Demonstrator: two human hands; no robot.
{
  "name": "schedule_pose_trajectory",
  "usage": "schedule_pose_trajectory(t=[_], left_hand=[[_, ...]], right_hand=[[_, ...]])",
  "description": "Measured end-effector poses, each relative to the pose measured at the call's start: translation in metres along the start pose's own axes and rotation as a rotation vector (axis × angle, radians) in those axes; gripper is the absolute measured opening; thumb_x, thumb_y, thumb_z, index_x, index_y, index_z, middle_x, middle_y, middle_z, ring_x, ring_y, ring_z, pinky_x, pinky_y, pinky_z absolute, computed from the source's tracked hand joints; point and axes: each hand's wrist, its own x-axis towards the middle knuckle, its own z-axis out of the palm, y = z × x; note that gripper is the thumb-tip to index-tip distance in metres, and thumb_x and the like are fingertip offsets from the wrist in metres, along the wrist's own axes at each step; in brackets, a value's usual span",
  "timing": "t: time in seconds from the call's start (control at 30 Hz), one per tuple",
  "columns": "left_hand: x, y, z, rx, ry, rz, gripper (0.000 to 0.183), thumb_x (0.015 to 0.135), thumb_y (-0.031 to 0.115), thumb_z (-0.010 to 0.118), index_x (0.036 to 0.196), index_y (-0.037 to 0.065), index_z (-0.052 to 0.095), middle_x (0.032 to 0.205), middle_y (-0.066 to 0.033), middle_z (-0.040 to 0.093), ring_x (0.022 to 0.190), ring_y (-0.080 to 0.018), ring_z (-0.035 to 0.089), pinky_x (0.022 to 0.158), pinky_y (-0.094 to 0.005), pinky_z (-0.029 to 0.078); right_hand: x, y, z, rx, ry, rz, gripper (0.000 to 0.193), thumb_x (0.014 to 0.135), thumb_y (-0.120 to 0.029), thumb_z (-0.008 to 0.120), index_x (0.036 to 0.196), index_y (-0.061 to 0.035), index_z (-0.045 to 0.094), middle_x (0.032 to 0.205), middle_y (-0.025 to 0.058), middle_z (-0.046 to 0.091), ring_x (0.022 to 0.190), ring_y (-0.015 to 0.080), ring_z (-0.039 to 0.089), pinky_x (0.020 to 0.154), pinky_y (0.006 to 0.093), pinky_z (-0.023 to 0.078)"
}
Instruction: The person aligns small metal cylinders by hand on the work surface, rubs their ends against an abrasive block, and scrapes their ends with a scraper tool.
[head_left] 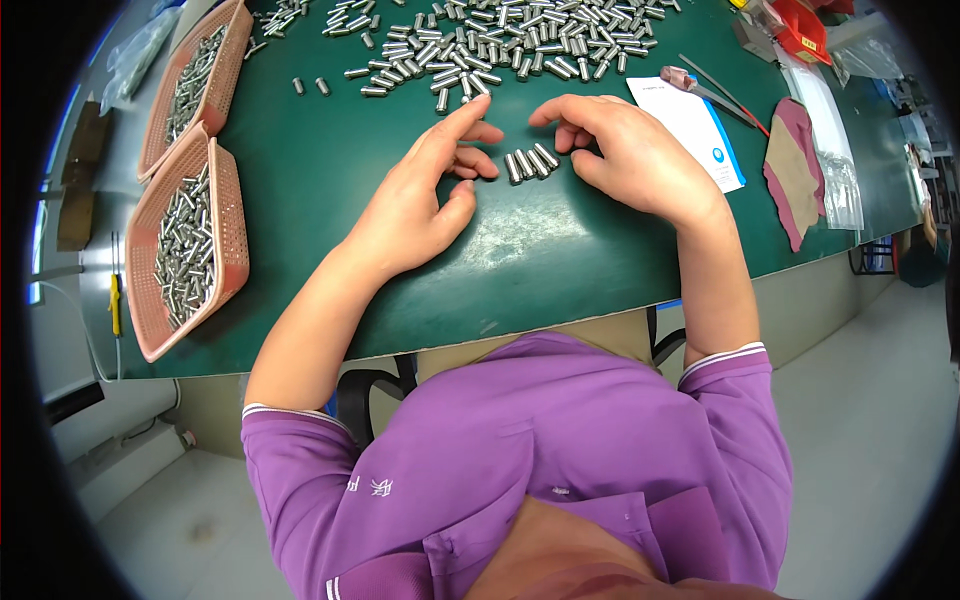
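Note:
A short row of several shiny metal pins [531, 163] lies side by side on the green tabletop [520, 240], between my two hands. My left hand [425, 185] hovers at the row's left with fingers apart and nothing in them; its index finger reaches the near edge of a large heap of similar metal pins [500, 45]. To the right of the row is my right hand [640, 150], its fingers loosely curved and apart, holding nothing that I can see. The thumb and index finger of that hand point toward the row.
Two pink perforated baskets [232, 215] full of metal pins stand along the left. A white and blue paper [690, 125] lies beyond my right hand, with tweezers [715, 97] across it. Farther right are a pink and tan cloth [790, 165] and a red bin [800, 30].

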Motion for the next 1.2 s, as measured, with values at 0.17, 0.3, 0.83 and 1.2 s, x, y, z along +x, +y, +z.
schedule_pose_trajectory(t=[0.17,0.3,0.83,1.2], left_hand=[[0.001,-0.002,-0.004,0.088,0.059,-0.006,0.072,0.081,-0.016,0.045,0.149,0.007,0.035,0.122,-0.012,0.057,0.093,-0.0135,0.062,0.085,-0.0274,0.05],[0.0,-0.003,-0.005,0.097,0.102,-0.021,0.07,0.081,-0.015,0.046,0.148,0.006,0.038,0.117,-0.0102,0.058,0.09,-0.0124,0.06,0.083,-0.0264,0.05],[0.0,0.006,-0.009,0.211,0.047,-0.074,0.071,0.079,0.001,0.068,0.145,0.008,0.041,0.112,-0.0068,0.059,0.084,-0.0139,0.054,0.079,-0.0284,0.048],[0.002,0.003,-0.008,0.313,0.021,-0.062,0.078,0.073,0.001,0.074,0.144,0.011,0.045,0.107,-0.0023,0.06,0.083,-0.0144,0.05,0.079,-0.0277,0.047]], right_hand=[[0.0,0.005,-0.001,0.0,0.014,0.008,0.043,0.075,0.008,0.051,0.114,-0.0062,0.063,0.08,0.0074,0.061,0.079,0.0244,0.06,0.073,0.0358,0.049],[0.001,0.005,0.0,-0.013,0.024,-0.007,0.041,0.076,0.008,0.05,0.113,-0.0065,0.063,0.079,0.0068,0.062,0.079,0.0245,0.06,0.073,0.0355,0.048],[0.002,-0.007,0.006,0.087,-0.023,-0.057,0.035,0.08,0.002,0.059,0.114,-0.0058,0.063,0.084,0.0059,0.063,0.083,0.023,0.061,0.078,0.0338,0.05],[0.006,-0.026,0.026,-0.045,0.005,-0.056,0.036,0.072,-0.013,0.079,0.105,-0.0107,0.068,0.087,0.0052,0.062,0.09,0.0242,0.059,0.082,0.0372,0.049]])
